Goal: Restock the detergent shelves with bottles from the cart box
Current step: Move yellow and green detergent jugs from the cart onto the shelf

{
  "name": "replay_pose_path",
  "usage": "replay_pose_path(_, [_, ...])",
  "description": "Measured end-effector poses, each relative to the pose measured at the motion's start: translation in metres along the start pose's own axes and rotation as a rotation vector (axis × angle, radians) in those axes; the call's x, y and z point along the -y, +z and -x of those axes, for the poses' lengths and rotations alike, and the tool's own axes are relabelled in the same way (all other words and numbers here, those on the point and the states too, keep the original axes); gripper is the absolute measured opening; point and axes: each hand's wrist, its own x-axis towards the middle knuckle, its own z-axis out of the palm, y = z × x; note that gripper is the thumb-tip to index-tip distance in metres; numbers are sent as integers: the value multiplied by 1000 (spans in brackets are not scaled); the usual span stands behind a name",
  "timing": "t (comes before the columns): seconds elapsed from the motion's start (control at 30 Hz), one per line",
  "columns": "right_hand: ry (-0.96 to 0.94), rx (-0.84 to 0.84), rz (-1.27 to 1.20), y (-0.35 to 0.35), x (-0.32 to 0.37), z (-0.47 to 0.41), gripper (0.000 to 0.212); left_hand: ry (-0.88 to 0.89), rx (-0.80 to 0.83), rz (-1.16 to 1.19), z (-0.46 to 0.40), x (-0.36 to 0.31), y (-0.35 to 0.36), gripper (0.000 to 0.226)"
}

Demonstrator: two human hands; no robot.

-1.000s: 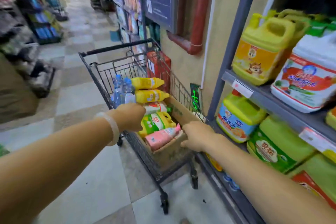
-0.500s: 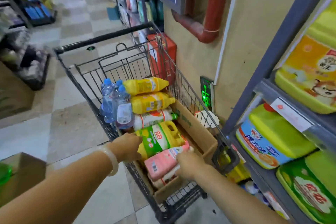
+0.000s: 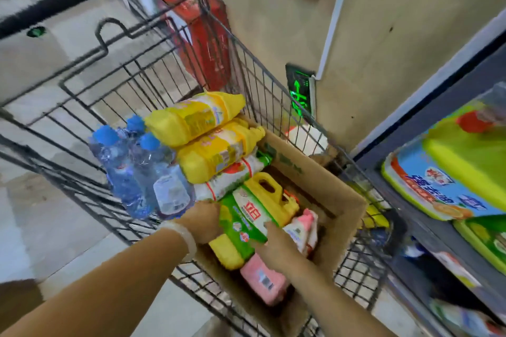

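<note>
Head view, mid frame: both hands, left hand (image 3: 204,220) & right hand (image 3: 276,241), fingers curled round green-yellow jug (image 3: 253,217) in box (image 3: 328,186). Looks heavy, stiff, slick; grab handle.

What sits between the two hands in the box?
In the head view, the yellow jug with the green label lies between the left hand and right hand; both hands touch it.
</note>
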Motion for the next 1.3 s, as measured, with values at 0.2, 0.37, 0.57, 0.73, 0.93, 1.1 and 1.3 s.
replay_pose_path(0.2, [371, -79, -730, 7, 28, -43, 44, -38, 154, 114, -45, 13, 9, 51])
replay_pose_path(0.37, [570, 5, -1093, -12, 24, -46, 29, -73, 187, 52, -51, 2, 23, 79])
replay_pose_path(0.57, [570, 5, -1064, 27, 5, -48, 49, -176, 335, 334, -65, 29, 71, 106])
replay_pose_path(0.73, [521, -29, -1142, 27, 7, -53, 42, -188, 357, 652, -72, 18, 49, 104])
replay_pose_path(0.93, [469, -195, -1135, 43, 3, -60, 28, -185, 328, 861, -69, 6, 34, 96])
replay_pose_path(1.1, [407, -192, -1402, 27, -3, -39, 40, -168, 253, 1007, -61, 8, 19, 113])
replay_pose_path(1.3, [192, -285, -1438, -39, -5, 14, 40, 113, 247, 1151, -33, -22, -51, 92])
